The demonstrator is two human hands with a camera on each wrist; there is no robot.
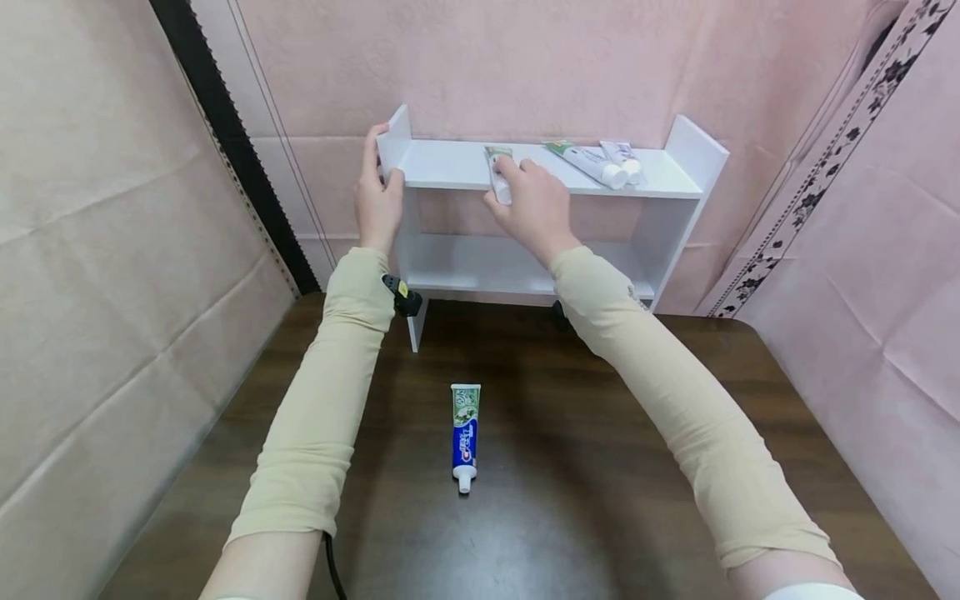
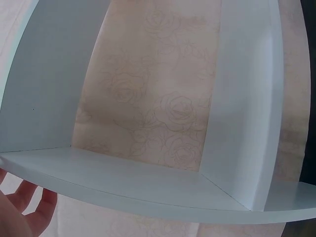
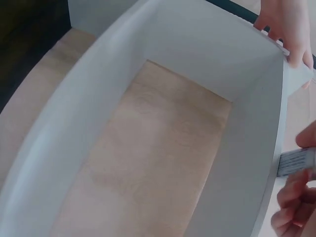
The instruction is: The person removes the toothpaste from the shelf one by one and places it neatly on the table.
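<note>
My left hand (image 1: 379, 171) grips the left end panel of a white two-tier shelf (image 1: 450, 167); its fingers (image 2: 27, 200) show under the board in the left wrist view. My right hand (image 1: 513, 182) holds a white and green toothpaste tube (image 1: 497, 157) on the top board, near the front edge. The tube's crimped end (image 3: 296, 162) sticks out between my right fingers (image 3: 294, 200) in the right wrist view, where the left hand (image 3: 286, 27) also shows on the far panel. A blue and green toothpaste tube (image 1: 465, 433) lies on the dark table (image 1: 600, 500), cap toward me.
Two more tubes, one green and white (image 1: 588, 162) and one pale (image 1: 624, 160), lie on the right of the top board. The lower shelf board (image 1: 480, 267) holds nothing visible. Pink cloth walls close in behind and on the right, beige cloth on the left.
</note>
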